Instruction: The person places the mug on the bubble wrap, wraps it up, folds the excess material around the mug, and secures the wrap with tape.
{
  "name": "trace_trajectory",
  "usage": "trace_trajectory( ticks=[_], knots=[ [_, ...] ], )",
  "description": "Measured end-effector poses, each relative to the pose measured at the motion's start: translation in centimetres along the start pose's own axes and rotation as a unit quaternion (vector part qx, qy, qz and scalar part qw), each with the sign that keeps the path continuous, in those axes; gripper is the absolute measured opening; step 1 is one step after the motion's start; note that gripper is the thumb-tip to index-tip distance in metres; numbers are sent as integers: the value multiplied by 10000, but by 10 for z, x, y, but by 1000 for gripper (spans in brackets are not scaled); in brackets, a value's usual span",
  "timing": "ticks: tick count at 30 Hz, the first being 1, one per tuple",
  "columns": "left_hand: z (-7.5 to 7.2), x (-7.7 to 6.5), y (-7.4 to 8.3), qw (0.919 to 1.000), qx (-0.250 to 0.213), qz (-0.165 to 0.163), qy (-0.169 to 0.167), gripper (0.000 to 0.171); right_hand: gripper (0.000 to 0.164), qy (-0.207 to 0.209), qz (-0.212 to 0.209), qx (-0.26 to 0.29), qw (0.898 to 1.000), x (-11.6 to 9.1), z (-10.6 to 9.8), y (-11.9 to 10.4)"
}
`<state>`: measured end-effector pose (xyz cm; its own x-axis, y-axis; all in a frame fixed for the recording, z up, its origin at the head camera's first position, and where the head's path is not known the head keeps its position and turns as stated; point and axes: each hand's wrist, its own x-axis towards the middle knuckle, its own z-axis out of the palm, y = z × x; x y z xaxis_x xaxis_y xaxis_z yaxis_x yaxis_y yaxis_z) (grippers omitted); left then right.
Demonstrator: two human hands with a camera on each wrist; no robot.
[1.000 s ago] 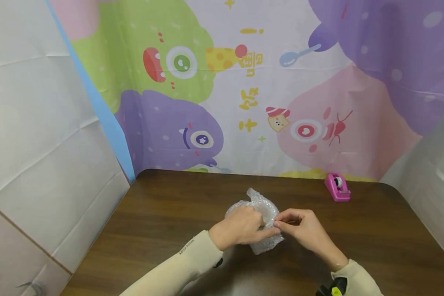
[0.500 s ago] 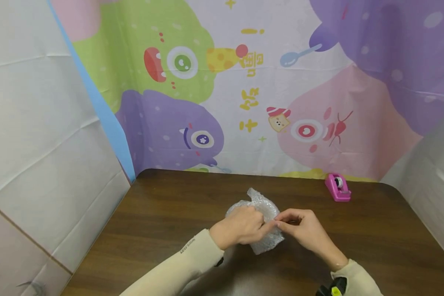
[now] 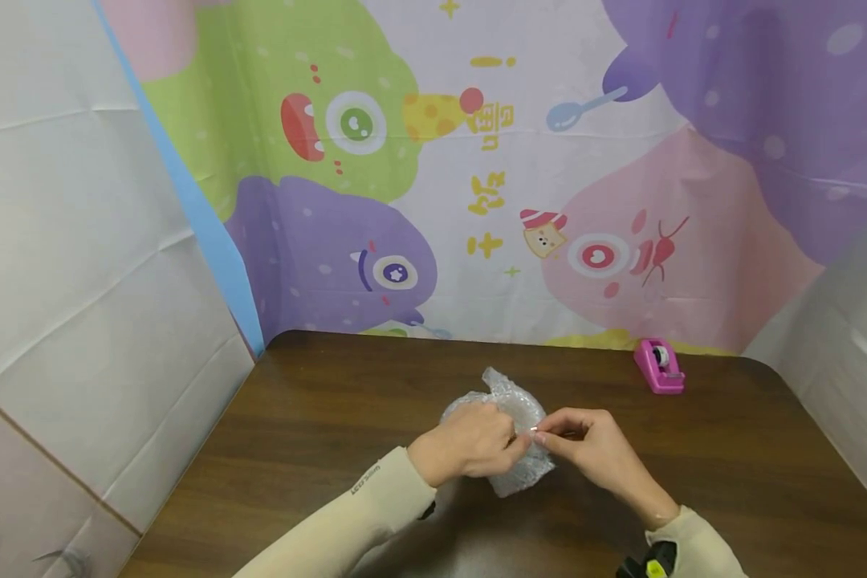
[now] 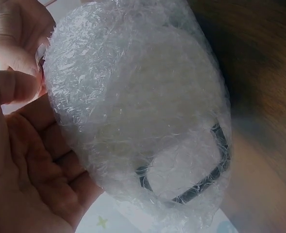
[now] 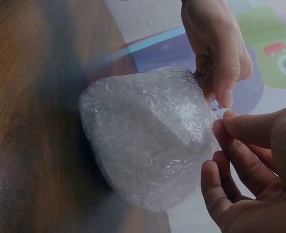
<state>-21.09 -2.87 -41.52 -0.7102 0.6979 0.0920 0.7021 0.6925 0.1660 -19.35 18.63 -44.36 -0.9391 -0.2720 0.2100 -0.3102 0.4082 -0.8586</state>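
A bundle of clear bubble wrap (image 3: 523,409) stands on the brown table, seen in all three views. Through the plastic, the left wrist view shows a pale rounded item with a black curved strip (image 4: 201,187) like a handle; its kind is unclear. My left hand (image 3: 470,441) holds the bundle from the left, fingers curled over its upper edge. At the bundle's right side, my right hand (image 3: 592,445) pinches a small shiny strip, apparently clear tape (image 4: 40,52), between thumb and forefinger. The left thumb (image 5: 225,92) is close to those fingertips.
A pink tape dispenser (image 3: 660,367) with a roll in it stands at the table's back right. Behind the table (image 3: 318,425) hangs a cloth printed with cartoon monsters, and pale panels stand on both sides.
My left thumb, stretched out toward the right fingertips a second ago, has drawn back a little to the left. A small white glint now shows at the right fingertips. The bundle stays in place.
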Motion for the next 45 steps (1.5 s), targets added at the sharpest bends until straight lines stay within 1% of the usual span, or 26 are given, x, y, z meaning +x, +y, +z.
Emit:
trace_trajectory(
  ticks=[7, 10, 15, 17, 20, 26, 33, 37, 40, 45],
  knots=[
    [0, -1, -2, 9996, 64, 234, 123, 50, 4, 191, -37, -55, 9998, -2, 1, -2],
    [-1, -1, -2, 9996, 77, 256, 89, 50, 5, 178, -20, 95, 9998, -3, 0, -5],
    [-2, -1, -2, 9996, 106, 267, 82, 50, 8, 31, 60, 479, 9988, -6, -2, -9],
    [-2, -1, -2, 9995, 111, 274, 84, 51, 9, 3, 51, 511, 9987, -6, -3, -10],
    [-2, -1, -2, 9996, 92, 242, 117, 53, 8, 12, 54, 416, 9991, -5, -3, -8],
    [-1, -1, -2, 9997, -124, 164, 97, 64, 8, 51, 128, 194, 9997, -3, -2, -4],
    [-1, 0, -1, 9996, 85, 180, 178, 66, 8, 46, 71, 77, 9999, -3, -3, -3],
    [0, 1, 1, 9985, 360, 282, 312, 64, 7, 36, 118, -18, 9999, -3, -1, -2],
    [1, 1, 1, 9977, 501, 316, 320, 64, 6, 53, 124, -57, 9999, -3, -1, -1],
    [1, 1, 1, 9976, 495, 349, 344, 64, 7, 44, -21, -65, 10000, -3, -1, -1]
  ],
)
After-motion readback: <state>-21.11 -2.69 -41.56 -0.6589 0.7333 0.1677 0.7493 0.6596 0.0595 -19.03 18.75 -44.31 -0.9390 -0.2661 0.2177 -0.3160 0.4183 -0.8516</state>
